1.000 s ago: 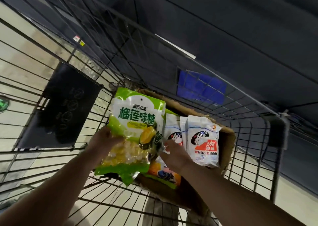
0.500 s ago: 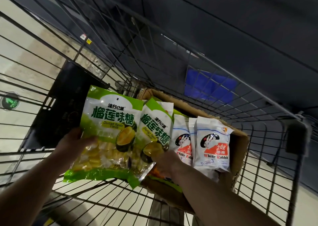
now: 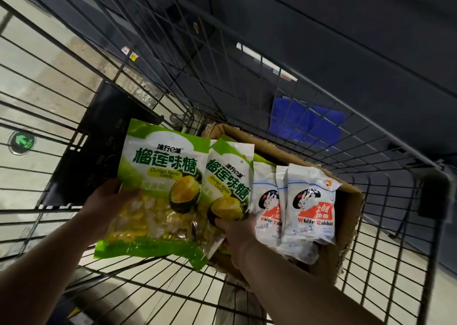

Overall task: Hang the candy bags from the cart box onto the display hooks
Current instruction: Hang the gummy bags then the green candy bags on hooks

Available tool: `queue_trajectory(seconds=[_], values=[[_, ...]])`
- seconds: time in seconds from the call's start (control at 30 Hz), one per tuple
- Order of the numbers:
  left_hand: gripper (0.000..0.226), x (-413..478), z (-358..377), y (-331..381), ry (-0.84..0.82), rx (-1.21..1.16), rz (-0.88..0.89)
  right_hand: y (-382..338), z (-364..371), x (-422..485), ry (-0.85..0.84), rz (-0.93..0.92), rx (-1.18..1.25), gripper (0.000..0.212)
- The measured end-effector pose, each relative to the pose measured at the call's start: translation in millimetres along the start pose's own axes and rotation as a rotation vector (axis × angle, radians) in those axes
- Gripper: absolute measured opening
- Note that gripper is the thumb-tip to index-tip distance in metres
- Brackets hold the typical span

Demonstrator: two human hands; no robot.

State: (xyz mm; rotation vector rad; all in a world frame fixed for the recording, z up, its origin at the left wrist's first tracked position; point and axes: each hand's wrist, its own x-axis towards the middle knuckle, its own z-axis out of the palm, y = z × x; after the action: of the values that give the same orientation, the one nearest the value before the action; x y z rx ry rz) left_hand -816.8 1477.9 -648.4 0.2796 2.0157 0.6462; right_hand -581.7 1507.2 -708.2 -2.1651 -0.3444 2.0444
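From the head view, we see our left hand [image 3: 108, 206] gripping the first durian candy bag [image 3: 158, 188]: the thumb lies across its front at the left edge and the other fingers are curled out of sight behind it. The bag is held upright, above the wire floor of the cart [image 3: 148, 287].

Our right hand [image 3: 237, 230] holds the second durian candy bag [image 3: 227, 191] by its lower edge, with the fingers tucked under the pack where we cannot see them. This bag leans a little to the right, and its left side is overlapped by the first one.

Just right of those fingers, the White Rabbit bags [image 3: 309, 208] stand upright side by side in the cardboard box [image 3: 348, 216]; the nearest touches the second durian bag. The box sits inside the cart against its far wire wall.

Beyond the left fingers a black panel [image 3: 99, 146] hangs on the cart's side, and further left a green arrow sticker [image 3: 21, 141] shows on the floor.
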Motion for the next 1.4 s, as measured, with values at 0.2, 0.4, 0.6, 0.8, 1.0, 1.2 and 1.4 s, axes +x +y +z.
queue_trajectory(seconds=[0.2, 0.4, 0.6, 0.8, 1.0, 1.2, 1.4], values=[[0.019, -16.2, -2.5, 7.7, -0.084, -0.193, -0.028, -12.9, -8.2, -5.7, -0.145, 0.093, 0.201, 0.03], [0.018, -38.0, -1.7, 20.9, -0.144, -0.228, -0.009, -18.4, -14.2, -40.9, -0.301, -0.092, 0.172, 0.03], [0.019, -70.6, 8.6, 39.6, -0.186, -0.28, 0.029, -43.4, -52.2, -72.5, -0.217, -0.249, -0.07, 0.02], [0.015, -106.1, 32.5, 64.5, -0.182, -0.296, 0.08, -76.2, -105.5, -107.1, -0.048, -0.413, -0.161, 0.024], [0.025, -136.0, 65.2, 90.6, -0.229, -0.304, 0.116, -89.6, -160.1, -151.5, 0.062, -0.544, -0.118, 0.01], [0.015, -169.3, 110.9, 118.7, -0.295, -0.232, 0.215, -87.3, -213.8, -183.7, 0.197, -0.563, 0.031, 0.007], [0.009, -223.9, 162.3, 141.7, -0.339, -0.13, 0.397, -73.6, -279.1, -218.5, 0.256, -0.641, 0.153, 0.01]])
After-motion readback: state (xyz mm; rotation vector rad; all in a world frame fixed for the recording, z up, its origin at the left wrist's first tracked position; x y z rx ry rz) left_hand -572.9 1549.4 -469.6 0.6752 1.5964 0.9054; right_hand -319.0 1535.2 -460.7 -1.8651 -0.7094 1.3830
